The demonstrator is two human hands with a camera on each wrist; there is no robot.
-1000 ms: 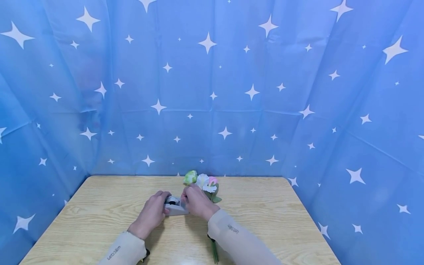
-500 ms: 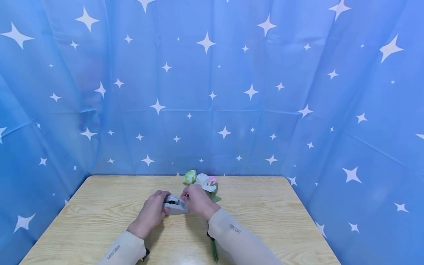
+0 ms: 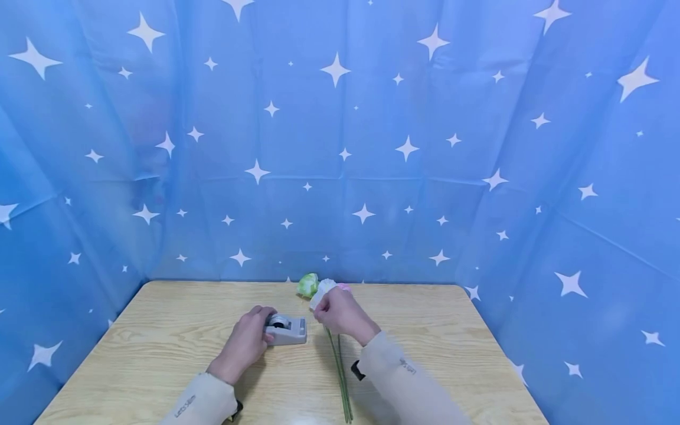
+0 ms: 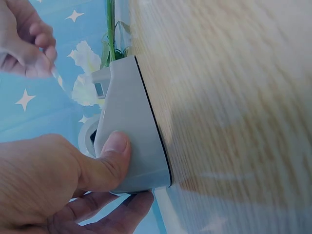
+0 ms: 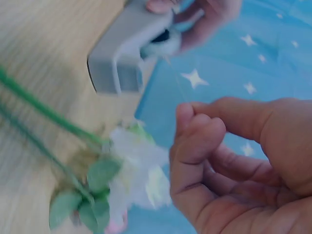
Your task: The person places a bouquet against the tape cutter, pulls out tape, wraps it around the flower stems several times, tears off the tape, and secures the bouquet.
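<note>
A grey tape dispenser (image 3: pixel 291 336) sits on the table, gripped at its left end by my left hand (image 3: pixel 245 342). In the left wrist view the thumb (image 4: pixel 116 151) presses its side while other fingers wrap round its end. The tape roll (image 4: pixel 87 135) shows in the dispenser. My right hand (image 3: pixel 345 314), up and to the right of it, pinches the end of a thin clear tape strip (image 4: pixel 59 79) between thumb and forefinger. That strip stretches back toward the roll. Under the right hand lie artificial flowers, with a white bloom (image 5: pixel 134 168) partly hidden in the head view.
A green bloom (image 3: pixel 307 285) lies near the table's back edge, beside a pink one (image 3: pixel 344 287). Long green stems (image 3: pixel 342 378) run toward the front of the wooden table (image 3: pixel 175 330). Blue curtain (image 3: pixel 340 130) with white stars surrounds the table.
My right hand has moved right and slightly up from the dispenser, drawing tape out and uncovering its cutting end. My left hand keeps its grip in place.
</note>
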